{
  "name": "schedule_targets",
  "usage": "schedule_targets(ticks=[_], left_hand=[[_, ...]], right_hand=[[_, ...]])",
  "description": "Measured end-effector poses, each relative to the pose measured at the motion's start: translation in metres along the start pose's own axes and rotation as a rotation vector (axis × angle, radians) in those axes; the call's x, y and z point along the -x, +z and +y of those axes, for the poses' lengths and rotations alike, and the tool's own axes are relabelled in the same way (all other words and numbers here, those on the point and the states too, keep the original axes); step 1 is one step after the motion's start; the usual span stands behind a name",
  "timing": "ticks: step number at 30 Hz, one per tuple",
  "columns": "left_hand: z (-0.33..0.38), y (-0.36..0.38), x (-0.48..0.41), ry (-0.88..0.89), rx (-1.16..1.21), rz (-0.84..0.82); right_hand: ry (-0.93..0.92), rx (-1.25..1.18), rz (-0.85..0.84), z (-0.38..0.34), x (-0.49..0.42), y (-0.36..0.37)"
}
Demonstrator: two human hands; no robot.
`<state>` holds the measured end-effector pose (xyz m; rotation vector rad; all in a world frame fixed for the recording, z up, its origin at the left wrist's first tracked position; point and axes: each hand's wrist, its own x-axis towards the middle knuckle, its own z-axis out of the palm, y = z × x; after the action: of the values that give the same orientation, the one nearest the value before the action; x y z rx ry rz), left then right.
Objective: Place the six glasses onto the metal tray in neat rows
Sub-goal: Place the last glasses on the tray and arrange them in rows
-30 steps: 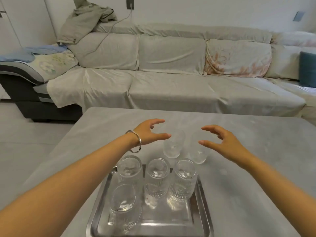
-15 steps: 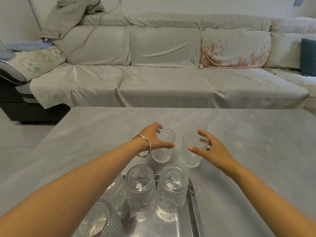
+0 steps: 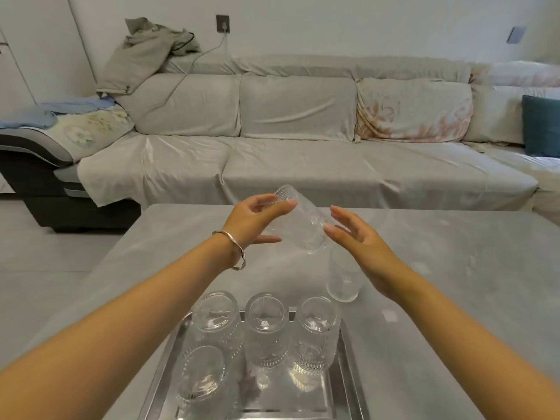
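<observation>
A clear ribbed glass [image 3: 300,225] hangs tilted in the air above the grey table [image 3: 454,268], held in my left hand [image 3: 254,222] between fingers and thumb. My right hand [image 3: 360,244] is open beside it, fingertips at the glass's lower end. A second loose glass [image 3: 342,280] stands upright on the table, partly behind my right hand. The metal tray [image 3: 303,397] lies near the front edge. It carries a back row of three upright glasses [image 3: 266,319] and one more glass [image 3: 201,371] at front left.
A long sofa [image 3: 303,153] under a grey cover runs behind the table. A bracelet [image 3: 235,250] sits on my left wrist. Bare tray floor shows at the front middle and front right.
My left hand has closed on one of the two loose glasses and lifted it off the table, tilting it. My right hand has let go of the other glass and risen beside the lifted one.
</observation>
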<state>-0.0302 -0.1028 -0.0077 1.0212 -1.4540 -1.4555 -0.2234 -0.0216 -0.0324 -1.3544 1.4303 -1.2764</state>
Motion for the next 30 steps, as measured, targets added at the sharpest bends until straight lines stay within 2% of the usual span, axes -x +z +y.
schedule_targets(ticks=[6,9,13,18,21,26,30], left_hand=[[0.029,-0.026,0.047,-0.027,0.170,-0.082],[0.031,-0.041,0.069,-0.031,0.185,-0.129],[0.023,-0.057,0.101,-0.011,0.127,-0.136],[-0.005,-0.065,0.134,0.073,-0.074,-0.197],[-0.026,-0.069,0.145,0.101,-0.160,-0.156],[-0.076,-0.083,0.157,0.147,-0.577,-0.062],[-0.107,-0.088,0.163,0.142,-0.837,-0.115]], right_hand=[[0.051,-0.330,-0.196,-0.037,0.022,0.032],[0.042,-0.344,-0.217,-0.051,0.036,0.043],[0.007,-0.296,-0.157,-0.062,0.059,0.050],[-0.031,-0.168,-0.131,-0.064,0.084,0.047],[-0.044,-0.048,-0.116,-0.063,0.097,0.048],[-0.045,0.184,-0.143,-0.059,0.114,0.051],[-0.008,0.297,-0.198,-0.049,0.124,0.057]])
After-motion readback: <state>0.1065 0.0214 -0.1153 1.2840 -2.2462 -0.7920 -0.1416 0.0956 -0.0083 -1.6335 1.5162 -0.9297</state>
